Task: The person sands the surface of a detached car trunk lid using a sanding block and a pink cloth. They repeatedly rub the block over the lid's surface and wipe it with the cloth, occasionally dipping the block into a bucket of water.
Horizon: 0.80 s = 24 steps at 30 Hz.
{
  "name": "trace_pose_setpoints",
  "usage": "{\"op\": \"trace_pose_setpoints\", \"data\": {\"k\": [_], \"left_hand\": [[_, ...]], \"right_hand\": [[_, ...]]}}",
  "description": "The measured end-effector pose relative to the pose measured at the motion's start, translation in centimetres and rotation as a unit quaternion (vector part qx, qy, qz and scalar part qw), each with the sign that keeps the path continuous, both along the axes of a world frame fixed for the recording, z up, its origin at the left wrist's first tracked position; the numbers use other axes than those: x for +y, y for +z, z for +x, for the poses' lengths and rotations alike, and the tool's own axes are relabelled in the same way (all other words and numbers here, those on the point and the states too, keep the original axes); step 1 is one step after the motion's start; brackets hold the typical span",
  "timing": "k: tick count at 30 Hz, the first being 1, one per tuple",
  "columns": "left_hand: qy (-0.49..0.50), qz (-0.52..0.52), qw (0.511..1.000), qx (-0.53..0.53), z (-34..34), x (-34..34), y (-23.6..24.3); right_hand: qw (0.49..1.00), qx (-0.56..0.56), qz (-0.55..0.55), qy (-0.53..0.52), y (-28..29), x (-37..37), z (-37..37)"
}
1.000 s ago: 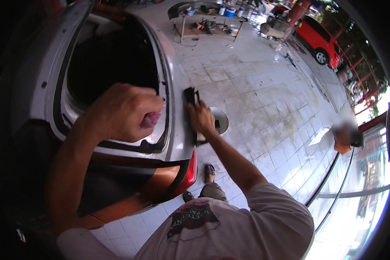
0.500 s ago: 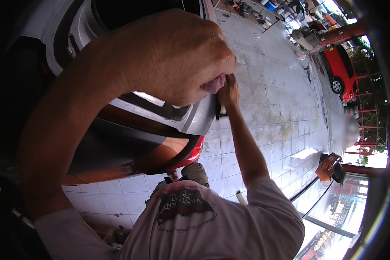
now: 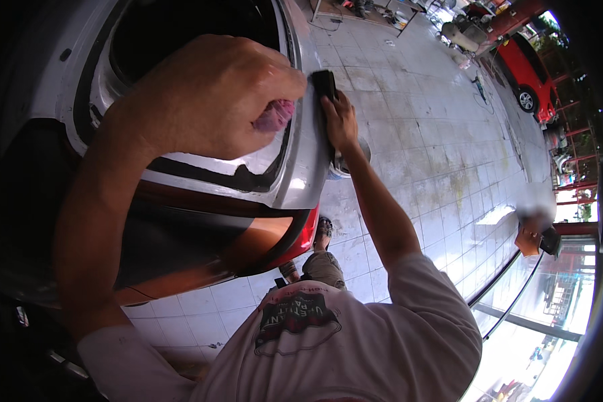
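A large grey and white car body panel [image 3: 300, 177] lies under my hands, with dark openings and black patches along its edge. My left hand [image 3: 214, 100] is closed over the panel, and a crumpled pink-purple cloth [image 3: 275, 115] sticks out of the fist. At the panel's outer right edge, my right hand [image 3: 342, 124] grips a dark block, like a sanding block [image 3: 324, 86], which lies against the panel's side. My right thumb shows on its near face; the other fingers are partly hidden behind it.
A red tail light [image 3: 305, 234] and an orange-brown bumper [image 3: 254, 234] sit below the panel. Beside my right forearm a light bucket [image 3: 342, 167] is partly hidden. Pale floor tiles [image 3: 429, 147] stretch right, toward a red car [image 3: 526, 74] and a workbench [image 3: 375, 13].
My hands have come apart; the right hand and its dark block, partly hidden behind my left fist before, now show clearly. My left fist sits further left in the picture. The whole view has shifted slightly.
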<state>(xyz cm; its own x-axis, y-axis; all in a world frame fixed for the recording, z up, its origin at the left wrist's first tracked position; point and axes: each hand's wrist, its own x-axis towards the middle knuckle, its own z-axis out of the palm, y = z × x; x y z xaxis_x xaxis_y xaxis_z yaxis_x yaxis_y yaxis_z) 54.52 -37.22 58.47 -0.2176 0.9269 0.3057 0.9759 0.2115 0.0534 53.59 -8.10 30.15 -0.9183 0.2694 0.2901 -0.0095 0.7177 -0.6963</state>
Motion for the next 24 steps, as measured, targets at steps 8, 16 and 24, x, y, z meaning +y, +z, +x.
{"op": "trace_pose_setpoints", "data": {"k": [8, 16, 24], "left_hand": [[0.044, -0.005, 0.998, -0.046, 1.5, -1.3, 0.2], [0.025, -0.035, 0.999, -0.029, 0.2, 0.2, 0.2], [0.044, -0.056, 0.996, -0.043, 0.9, -0.7, 0.8]], "right_hand": [[0.992, 0.070, 0.035, 0.099, -0.3, -3.8, 10.1], [0.998, -0.051, 0.028, -0.002, -0.7, 2.5, -3.1], [0.992, 0.037, 0.077, 0.095, 0.9, -3.8, 11.1]]}}
